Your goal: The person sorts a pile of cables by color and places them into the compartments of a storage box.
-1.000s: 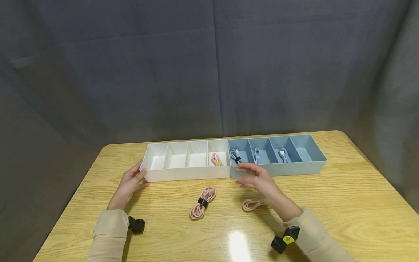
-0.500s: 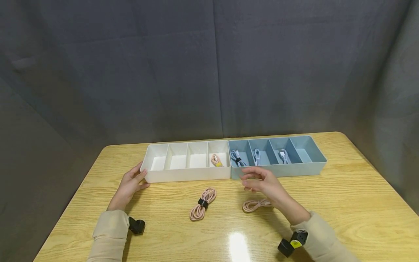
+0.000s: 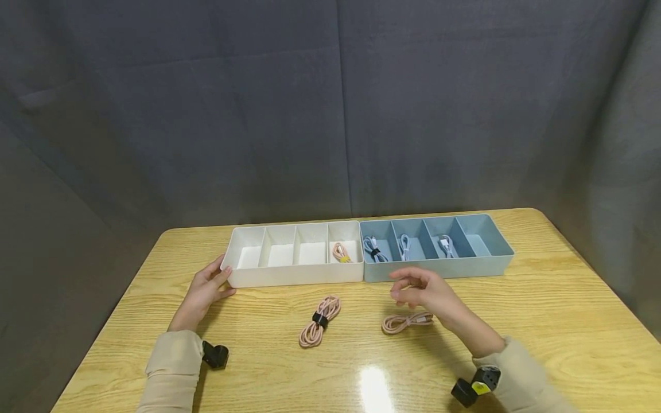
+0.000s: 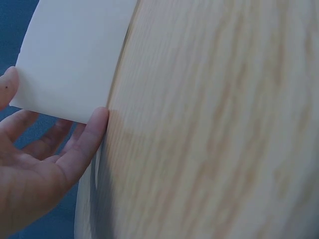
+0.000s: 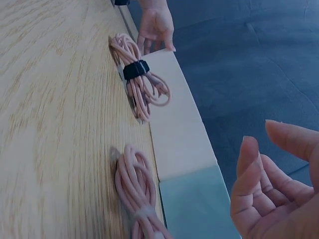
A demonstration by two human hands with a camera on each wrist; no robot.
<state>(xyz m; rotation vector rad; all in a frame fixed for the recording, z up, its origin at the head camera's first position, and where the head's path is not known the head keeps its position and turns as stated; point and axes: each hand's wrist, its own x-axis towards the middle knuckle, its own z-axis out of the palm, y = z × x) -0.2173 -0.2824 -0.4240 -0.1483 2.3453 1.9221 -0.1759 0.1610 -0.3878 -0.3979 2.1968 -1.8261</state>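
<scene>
My left hand (image 3: 203, 292) holds the left end of a white divided box (image 3: 296, 276). Its thumb and fingers lie about the corner, with some fingertips hidden behind the end wall in the left wrist view. My right hand (image 3: 426, 291), loosely curled with nothing in it, hovers in front of a blue divided box (image 3: 459, 267). Below it on the table lies a coiled pink cable (image 3: 397, 324) with a pale tie. Between the hands, another coiled pink cable (image 3: 330, 307) is bound by a black strap (image 5: 136, 69).
A pink cable with a yellow tie (image 3: 344, 258) sits in the white box's rightmost compartment. Three blue compartments hold coiled light-blue cables (image 3: 405, 246). The boxes stand end to end along the wooden table's (image 3: 258, 355) back, before a dark curtain (image 3: 248, 115).
My right hand has drawn back from the blue box, moving right and toward the front, uncovering more of the pale-tied pink cable. My left hand stays at the white box.
</scene>
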